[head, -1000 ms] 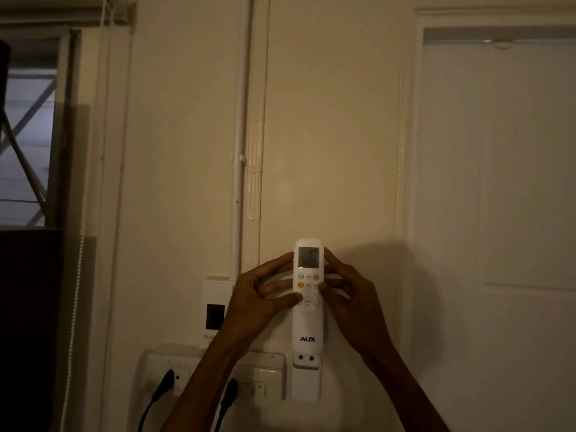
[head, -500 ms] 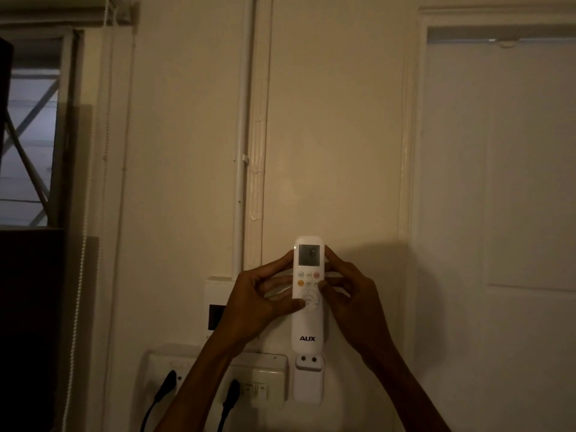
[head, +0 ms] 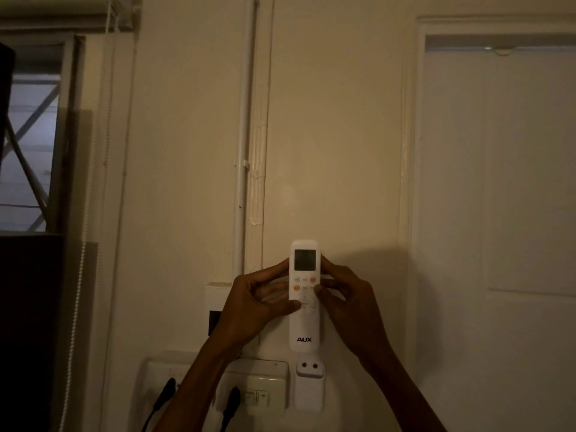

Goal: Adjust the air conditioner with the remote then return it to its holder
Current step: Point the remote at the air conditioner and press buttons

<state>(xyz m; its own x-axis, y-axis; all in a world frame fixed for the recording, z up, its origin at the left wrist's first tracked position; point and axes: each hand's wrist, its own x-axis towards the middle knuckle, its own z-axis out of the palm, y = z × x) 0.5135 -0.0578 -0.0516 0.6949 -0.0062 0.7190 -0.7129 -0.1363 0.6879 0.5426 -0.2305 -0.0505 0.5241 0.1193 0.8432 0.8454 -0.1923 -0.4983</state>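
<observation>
head view | remote (head: 304,319) screen blank now vs digits lit 0.5 s ago, prob. AC switched off, adjusting near done | left hand (head: 254,307) + right hand (head: 350,302) both clasp remote upright, thumbs on btns | remote just above holder (head: 309,388), not touching; needs lowering in.

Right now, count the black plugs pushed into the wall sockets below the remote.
2: one plug at the socket panel's left end, another plug near its middle, left of the switches. The left forearm may hide more.
</observation>
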